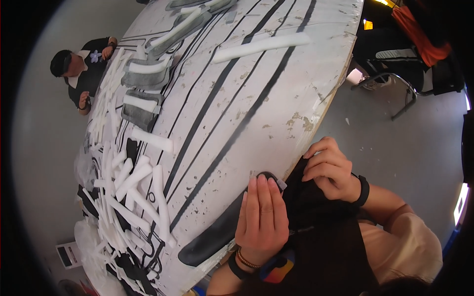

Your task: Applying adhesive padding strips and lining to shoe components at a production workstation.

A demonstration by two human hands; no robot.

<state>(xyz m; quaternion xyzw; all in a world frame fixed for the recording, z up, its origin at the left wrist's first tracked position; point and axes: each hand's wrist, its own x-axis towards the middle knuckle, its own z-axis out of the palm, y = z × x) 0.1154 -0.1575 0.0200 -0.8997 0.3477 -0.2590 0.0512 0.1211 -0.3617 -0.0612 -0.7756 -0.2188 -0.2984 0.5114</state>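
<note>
- My left hand (262,212) lies back-up over the black strip (212,241), its fingers straight and side by side; the thumb is hidden, so I cannot tell whether it pinches anything.
- The strip lies along the near edge of the table (281,108), its rounded end pointing away to my left.
- A small dark piece (268,174) with a pale grey edge shows just past those fingertips; whether it belongs to the strip, I cannot tell.
- My right hand (330,168) is curled at the table's edge, beside the left, fingers bent inward; the view doesn't show whether they close on anything.
- As I judge it, steadying this strip works best with light, even pressure from the flat fingers, so the soft-looking material doesn't crease.
- Lying so near the edge, it could slip off; more of it on the table would be safer.
- The loose white strips (134,180) are best left heaped to the left, well apart from my hands.
</note>
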